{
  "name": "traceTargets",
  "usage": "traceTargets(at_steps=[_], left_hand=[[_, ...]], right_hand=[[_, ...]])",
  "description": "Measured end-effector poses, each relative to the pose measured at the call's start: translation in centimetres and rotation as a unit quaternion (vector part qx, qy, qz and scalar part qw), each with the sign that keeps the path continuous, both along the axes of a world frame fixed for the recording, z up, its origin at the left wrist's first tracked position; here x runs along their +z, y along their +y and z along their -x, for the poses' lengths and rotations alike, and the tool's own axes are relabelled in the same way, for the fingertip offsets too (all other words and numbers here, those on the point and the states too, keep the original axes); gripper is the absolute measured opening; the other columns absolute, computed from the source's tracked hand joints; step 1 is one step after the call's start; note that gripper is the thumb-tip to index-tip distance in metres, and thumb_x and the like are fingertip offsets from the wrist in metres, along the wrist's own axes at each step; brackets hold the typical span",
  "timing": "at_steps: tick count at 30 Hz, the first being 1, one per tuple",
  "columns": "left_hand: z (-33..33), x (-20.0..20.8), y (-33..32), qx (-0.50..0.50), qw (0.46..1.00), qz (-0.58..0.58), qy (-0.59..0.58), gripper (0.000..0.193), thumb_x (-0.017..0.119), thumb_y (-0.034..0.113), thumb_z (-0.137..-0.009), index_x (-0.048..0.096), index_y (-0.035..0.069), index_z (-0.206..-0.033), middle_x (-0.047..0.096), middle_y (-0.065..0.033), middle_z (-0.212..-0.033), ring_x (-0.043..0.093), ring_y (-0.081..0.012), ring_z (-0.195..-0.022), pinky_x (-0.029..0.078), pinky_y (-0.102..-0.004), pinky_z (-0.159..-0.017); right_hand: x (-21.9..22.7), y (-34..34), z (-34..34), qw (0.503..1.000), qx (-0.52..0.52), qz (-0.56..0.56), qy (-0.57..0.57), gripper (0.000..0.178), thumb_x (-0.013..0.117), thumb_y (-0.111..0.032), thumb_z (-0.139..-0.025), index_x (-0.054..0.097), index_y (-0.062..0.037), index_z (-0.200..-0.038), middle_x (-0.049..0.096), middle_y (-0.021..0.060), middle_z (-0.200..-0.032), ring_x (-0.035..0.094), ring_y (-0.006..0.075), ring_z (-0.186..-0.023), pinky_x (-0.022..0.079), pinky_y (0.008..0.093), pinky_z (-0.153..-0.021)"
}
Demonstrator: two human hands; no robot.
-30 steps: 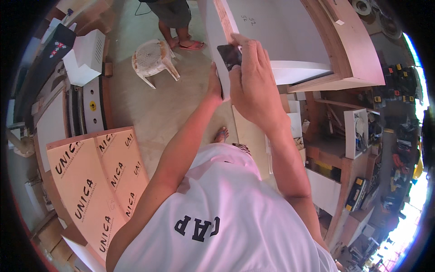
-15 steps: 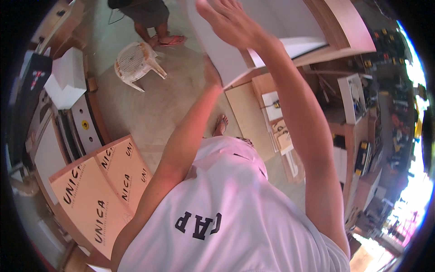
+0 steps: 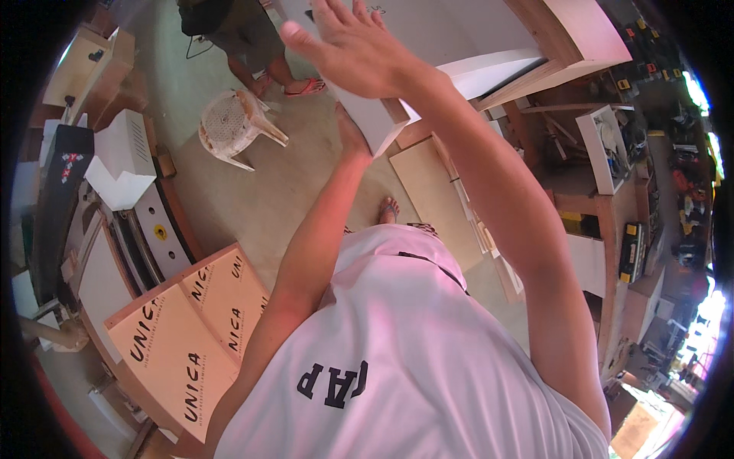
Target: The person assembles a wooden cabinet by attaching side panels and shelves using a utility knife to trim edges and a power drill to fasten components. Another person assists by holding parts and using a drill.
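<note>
My right hand (image 3: 355, 52) is stretched out over a white-faced wooden cabinet box (image 3: 451, 27), fingers spread and thumb apart, with nothing held. Below it, my left hand (image 3: 352, 136) holds the outer side of the box's white panel (image 3: 372, 122) near its lower corner. That hand's fingers are partly hidden by the panel. The box has bare wood edges and a pale inner face. My right forearm crosses in front of part of it.
A worn white plastic stool (image 3: 233, 122) and another person's sandalled foot (image 3: 306, 86) are ahead on the left. Printed tan boards (image 3: 180, 336) lie at the lower left. A plywood sheet (image 3: 428, 191) is near my feet. Tool-laden shelves (image 3: 604, 153) line the right.
My right hand has shifted left and slightly nearer, its fingers now more spread. My left hand stays at the panel. The view has shifted a little, and more of the other person shows.
</note>
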State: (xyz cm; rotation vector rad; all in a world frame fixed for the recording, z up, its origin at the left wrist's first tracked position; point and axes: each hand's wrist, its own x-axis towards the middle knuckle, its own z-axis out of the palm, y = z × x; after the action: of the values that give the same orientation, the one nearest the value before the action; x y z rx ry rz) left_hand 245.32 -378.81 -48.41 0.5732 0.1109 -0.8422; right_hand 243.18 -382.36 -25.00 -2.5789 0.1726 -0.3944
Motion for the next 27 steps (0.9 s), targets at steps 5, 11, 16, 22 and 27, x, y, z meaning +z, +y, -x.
traceTargets(at_steps=[5,11,16,22,27], left_hand=[[-0.9,0.7,1.0,-0.019,0.997,0.071,-0.012,0.067,0.036,0.063,-0.111,0.044,0.018,-0.159,0.055,-0.0088,-0.152,0.059,-0.0261,-0.137,0.055,-0.0492,-0.107],[-0.9,-3.6,-0.3,0.012,0.995,-0.091,-0.023,0.063,0.036,0.061,-0.110,0.047,0.019,-0.157,0.059,-0.0071,-0.147,0.062,-0.0256,-0.131,0.056,-0.0480,-0.102],[-1.1,-3.7,-0.2,0.021,0.992,-0.124,-0.003,0.064,0.032,0.055,-0.112,0.047,0.014,-0.159,0.058,-0.0106,-0.148,0.063,-0.0292,-0.133,0.057,-0.0484,-0.109],[-0.3,-1.7,0.3,-0.021,0.999,0.045,0.010,0.063,0.032,0.055,-0.112,0.049,0.013,-0.155,0.059,-0.0108,-0.146,0.064,-0.0285,-0.132,0.057,-0.0478,-0.108],[-1.2,-4.9,0.8,-0.024,0.998,0.033,0.056,0.062,0.032,0.054,-0.111,0.051,0.012,-0.152,0.060,-0.0111,-0.144,0.064,-0.0280,-0.131,0.057,-0.0474,-0.107]], right_hand=[[-1.8,0.9,7.0,0.997,0.043,0.050,0.033,0.109,0.026,-0.079,-0.107,0.019,0.0090,-0.170,0.019,0.0272,-0.179,0.014,0.0546,-0.164,0.016,0.0597,-0.134],[-3.0,-1.1,-1.1,0.996,0.066,-0.005,-0.066,0.108,0.033,-0.076,-0.108,0.033,0.0176,-0.161,0.026,0.0317,-0.174,0.025,0.0599,-0.158,0.024,0.0605,-0.131],[-3.2,-1.7,-6.9,0.998,0.007,0.031,-0.046,0.085,0.031,-0.057,-0.115,0.028,0.0130,-0.162,0.034,0.0449,-0.163,0.029,0.0694,-0.150,0.028,0.0644,-0.128],[-1.3,0.6,9.1,0.995,0.071,0.053,0.034,0.099,0.032,-0.069,-0.111,0.026,0.0120,-0.166,0.021,0.0291,-0.178,0.017,0.0569,-0.162,0.019,0.0594,-0.133],[-2.6,-0.2,-0.7,0.996,0.077,0.034,-0.032,0.104,0.034,-0.072,-0.110,0.028,0.0166,-0.164,0.024,0.0342,-0.175,0.020,0.0643,-0.158,0.024,0.0639,-0.130]])
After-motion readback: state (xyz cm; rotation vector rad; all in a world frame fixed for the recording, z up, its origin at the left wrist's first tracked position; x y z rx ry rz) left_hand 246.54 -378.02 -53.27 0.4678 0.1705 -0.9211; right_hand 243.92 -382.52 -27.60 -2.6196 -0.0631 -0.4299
